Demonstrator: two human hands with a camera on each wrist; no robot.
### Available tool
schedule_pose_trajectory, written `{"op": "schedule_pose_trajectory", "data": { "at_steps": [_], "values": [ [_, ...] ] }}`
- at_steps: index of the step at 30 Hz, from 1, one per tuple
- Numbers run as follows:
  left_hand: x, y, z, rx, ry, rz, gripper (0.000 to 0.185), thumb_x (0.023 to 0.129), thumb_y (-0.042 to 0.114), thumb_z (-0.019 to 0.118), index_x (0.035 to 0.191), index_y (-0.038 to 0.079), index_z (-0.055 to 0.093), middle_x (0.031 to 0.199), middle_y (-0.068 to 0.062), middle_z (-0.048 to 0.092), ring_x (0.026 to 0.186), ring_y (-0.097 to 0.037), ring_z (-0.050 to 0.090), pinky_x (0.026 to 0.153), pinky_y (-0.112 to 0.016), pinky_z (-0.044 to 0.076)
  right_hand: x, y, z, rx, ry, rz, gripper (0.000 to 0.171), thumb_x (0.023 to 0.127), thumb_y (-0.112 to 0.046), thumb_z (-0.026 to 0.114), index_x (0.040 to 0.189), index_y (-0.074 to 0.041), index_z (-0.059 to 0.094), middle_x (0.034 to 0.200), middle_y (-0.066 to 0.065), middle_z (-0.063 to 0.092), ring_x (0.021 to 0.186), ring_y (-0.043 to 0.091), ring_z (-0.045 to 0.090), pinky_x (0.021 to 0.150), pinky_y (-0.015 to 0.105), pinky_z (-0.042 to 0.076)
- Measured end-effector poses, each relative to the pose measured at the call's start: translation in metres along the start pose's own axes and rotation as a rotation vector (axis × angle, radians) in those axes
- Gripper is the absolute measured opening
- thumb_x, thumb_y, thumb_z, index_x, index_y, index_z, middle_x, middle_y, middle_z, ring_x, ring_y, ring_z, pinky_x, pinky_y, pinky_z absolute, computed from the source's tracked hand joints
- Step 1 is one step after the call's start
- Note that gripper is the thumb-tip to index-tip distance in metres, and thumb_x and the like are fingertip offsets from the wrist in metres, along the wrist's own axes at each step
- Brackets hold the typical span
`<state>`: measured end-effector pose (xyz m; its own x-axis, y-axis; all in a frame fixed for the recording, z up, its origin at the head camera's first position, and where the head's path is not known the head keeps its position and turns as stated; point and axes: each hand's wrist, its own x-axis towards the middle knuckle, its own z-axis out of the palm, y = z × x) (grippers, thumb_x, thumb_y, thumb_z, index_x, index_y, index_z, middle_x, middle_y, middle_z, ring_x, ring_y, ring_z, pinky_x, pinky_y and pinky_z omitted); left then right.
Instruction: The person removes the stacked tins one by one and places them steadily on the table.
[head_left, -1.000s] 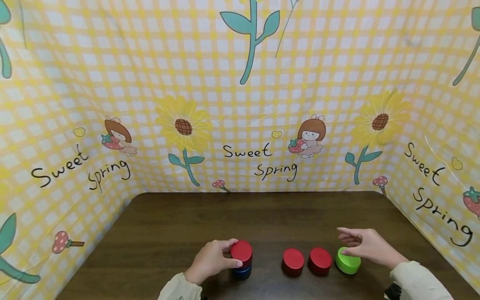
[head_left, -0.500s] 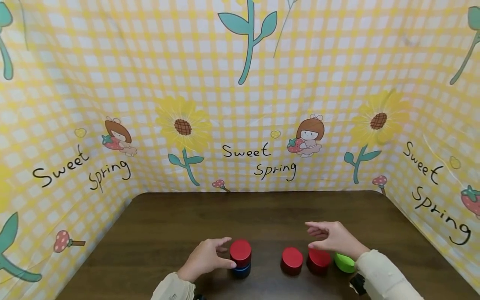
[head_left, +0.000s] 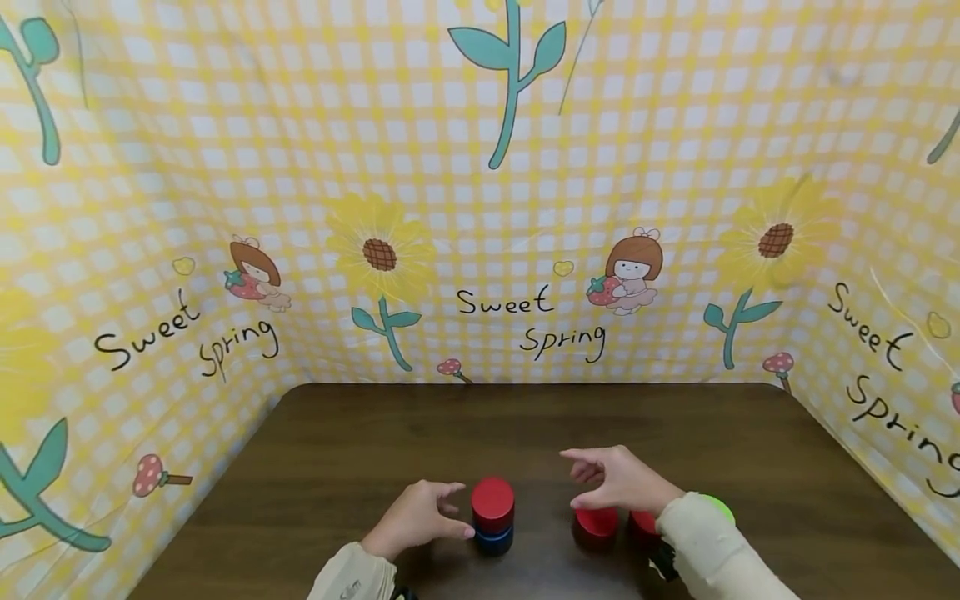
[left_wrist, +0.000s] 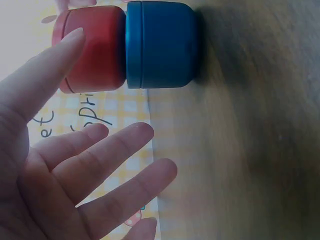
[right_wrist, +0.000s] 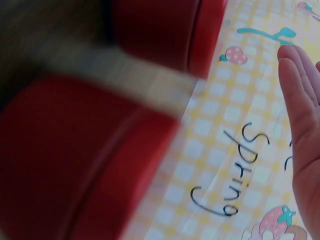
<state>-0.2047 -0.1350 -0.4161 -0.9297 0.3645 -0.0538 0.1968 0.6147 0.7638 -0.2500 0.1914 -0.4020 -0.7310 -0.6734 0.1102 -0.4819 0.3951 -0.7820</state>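
A red lidded jar (head_left: 492, 502) stands upright on a blue lidded jar (head_left: 493, 544) on the table. My left hand (head_left: 417, 518) is just left of this stack, fingers spread and holding nothing. In the left wrist view its thumb (left_wrist: 55, 65) overlaps the red jar (left_wrist: 102, 55); whether it touches cannot be told. My right hand (head_left: 621, 481) hovers over a single red jar (head_left: 596, 530), fingers extended, nothing in its grasp. Beside that jar is another red jar (head_left: 642, 525), partly covered by the right sleeve. A green jar (head_left: 722, 506) is mostly hidden behind that forearm.
The dark wooden table (head_left: 420, 425) has a yellow checked cloth (head_left: 420, 167) hung around its back and sides. Two red jars loom close and blurred in the right wrist view, the nearer one (right_wrist: 75, 160) at lower left.
My left hand has let go of the red jar on the stack and drawn slightly left. From above the green jar, my right hand has moved left over the red ones.
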Motion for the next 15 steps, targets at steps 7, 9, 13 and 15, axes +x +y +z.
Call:
{"op": "schedule_pose_trajectory", "data": {
  "at_steps": [7,9,13,15],
  "values": [
    [0.004,0.000,0.004,0.022,-0.015,-0.017,0.064,0.073,0.023,0.084,0.124,-0.007,0.059,0.104,-0.019,0.069,0.089,-0.025,0.069,0.077,-0.046,0.053,0.018,-0.008,0.019,-0.044,-0.039,-0.057,0.059,0.082,-0.015,0.076,0.132,0.007,0.053,0.104,0.020,0.066,0.096,0.036,0.063,0.083,0.047,0.051],
    [0.005,0.001,0.005,0.028,-0.019,-0.009,0.065,0.072,0.023,0.085,0.123,-0.009,0.059,0.107,-0.021,0.068,0.090,-0.026,0.068,0.078,-0.046,0.053,0.023,-0.011,0.023,-0.105,-0.037,-0.089,0.059,0.081,-0.018,0.078,0.130,0.006,0.055,0.103,0.019,0.067,0.094,0.032,0.064,0.083,0.041,0.052],
    [0.009,0.003,0.009,0.049,-0.024,0.018,0.065,0.072,0.022,0.085,0.121,-0.012,0.059,0.112,-0.024,0.065,0.093,-0.029,0.068,0.081,-0.049,0.051,0.030,-0.016,0.032,-0.252,-0.019,-0.165,0.060,0.077,-0.020,0.082,0.127,0.004,0.058,0.102,0.016,0.068,0.091,0.026,0.066,0.080,0.029,0.053],
    [0.011,0.003,0.011,0.057,-0.027,0.026,0.065,0.071,0.022,0.085,0.120,-0.012,0.060,0.113,-0.025,0.065,0.093,-0.030,0.067,0.081,-0.049,0.051,0.034,-0.017,0.035,-0.292,-0.017,-0.186,0.060,0.076,-0.021,0.082,0.126,0.003,0.059,0.102,0.016,0.069,0.091,0.024,0.067,0.080,0.026,0.052]
  ]
}}
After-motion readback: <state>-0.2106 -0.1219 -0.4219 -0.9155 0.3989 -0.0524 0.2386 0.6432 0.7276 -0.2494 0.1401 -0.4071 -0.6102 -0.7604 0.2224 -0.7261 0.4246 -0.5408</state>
